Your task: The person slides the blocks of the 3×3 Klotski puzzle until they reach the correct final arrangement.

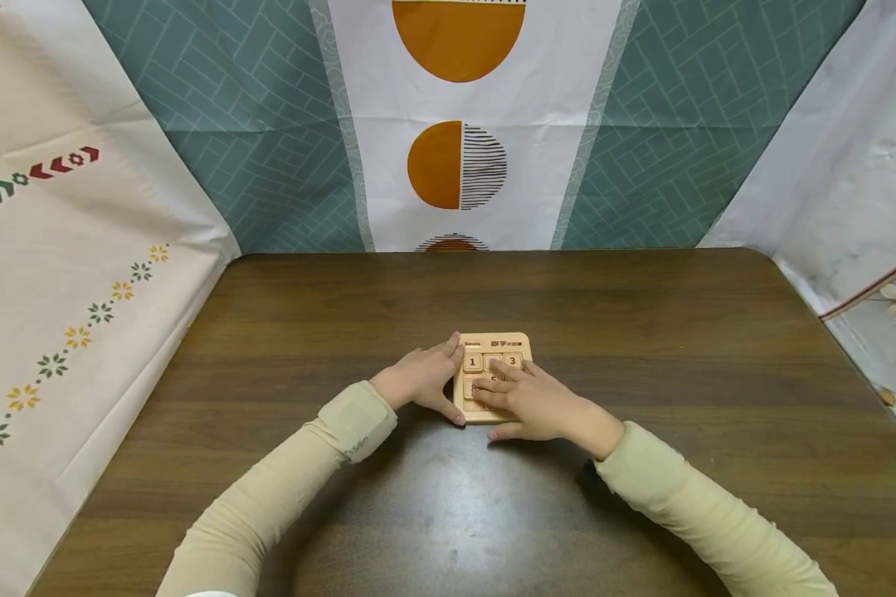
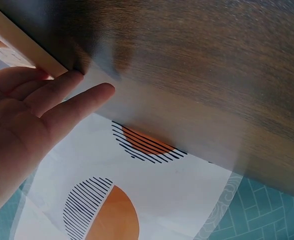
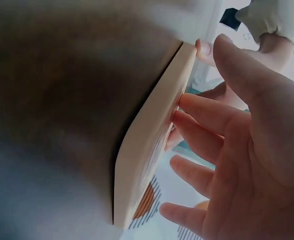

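A square wooden number slide puzzle (image 1: 485, 341) lies flat on the table, its tiles numbered. The 1 tile (image 1: 473, 362) and 3 tile (image 1: 513, 361) show in its top row, while several others are partly covered by fingers. Along the puzzle's left edge rests my left hand (image 1: 421, 377), fingers by the far corner and thumb by the near one. My right hand (image 1: 541, 404) reaches over from the right with fingers spread, index and middle fingertips on the tiles. From the right wrist view, the puzzle's pale side (image 3: 142, 145) shows beside those extended fingers.
The brown wooden table (image 1: 328, 307) extends around the puzzle on all sides. Behind its far edge hangs a green and white patterned cloth (image 1: 269, 191). A cream cloth with flower motifs (image 1: 67, 398) covers the left side, and a pale marbled cloth (image 1: 844, 191) the right.
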`<state>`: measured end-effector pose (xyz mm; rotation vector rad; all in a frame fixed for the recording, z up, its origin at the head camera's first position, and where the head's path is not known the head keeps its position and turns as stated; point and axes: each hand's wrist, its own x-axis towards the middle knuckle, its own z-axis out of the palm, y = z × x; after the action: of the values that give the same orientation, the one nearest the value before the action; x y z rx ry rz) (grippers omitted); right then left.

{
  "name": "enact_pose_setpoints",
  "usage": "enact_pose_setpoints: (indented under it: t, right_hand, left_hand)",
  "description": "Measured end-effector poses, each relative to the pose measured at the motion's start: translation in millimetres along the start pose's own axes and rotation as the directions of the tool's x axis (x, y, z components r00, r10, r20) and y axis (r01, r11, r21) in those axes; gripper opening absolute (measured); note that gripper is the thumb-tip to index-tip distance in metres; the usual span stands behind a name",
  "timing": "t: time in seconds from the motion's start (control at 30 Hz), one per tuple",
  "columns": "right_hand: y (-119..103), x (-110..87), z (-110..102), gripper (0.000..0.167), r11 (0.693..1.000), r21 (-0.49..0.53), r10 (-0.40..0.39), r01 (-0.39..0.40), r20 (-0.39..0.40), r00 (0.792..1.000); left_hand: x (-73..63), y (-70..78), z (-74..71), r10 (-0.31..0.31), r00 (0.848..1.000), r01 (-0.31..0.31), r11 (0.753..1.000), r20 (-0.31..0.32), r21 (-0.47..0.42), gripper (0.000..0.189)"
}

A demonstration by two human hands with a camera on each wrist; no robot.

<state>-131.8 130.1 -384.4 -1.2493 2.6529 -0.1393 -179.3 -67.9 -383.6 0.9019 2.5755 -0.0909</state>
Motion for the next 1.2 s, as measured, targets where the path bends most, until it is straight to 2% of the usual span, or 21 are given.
enact_pose_setpoints:
  t: [0.3, 0.57, 0.77, 1.2]
  right_hand:
    - [5.3, 4.9, -1.8, 0.065, 0.999, 0.021, 0.033, -0.033, 0.018, 0.999]
    - [4.6, -18.1, -3.7, 0.059, 1.0, 0.021, 0.005, -0.004, -0.032, 0.999]
    - [3.5, -31.9, -3.2, 0.057, 1.0, 0.018, -0.003, 0.004, -0.033, 0.999]
    - [2.3, -27.3, 3.5, 0.057, 1.0, 0.004, -0.027, 0.027, -0.06, 0.998]
  left_hand:
    - [-0.9, 1.1, -0.1, 0.005, 1.0, -0.005, 1.0, 0.001, -0.004, 0.117]
    - [-1.0, 1.4, -0.1, 0.0, 1.0, 0.0, 1.0, -0.002, 0.001, 0.118]
    - [-2.4, 1.0, -0.6, -0.006, 1.0, 0.006, 1.0, -0.004, -0.008, 0.118]
    - [-2.5, 1.2, -0.6, 0.003, 1.0, -0.004, 1.0, -0.014, -0.009, 0.118]
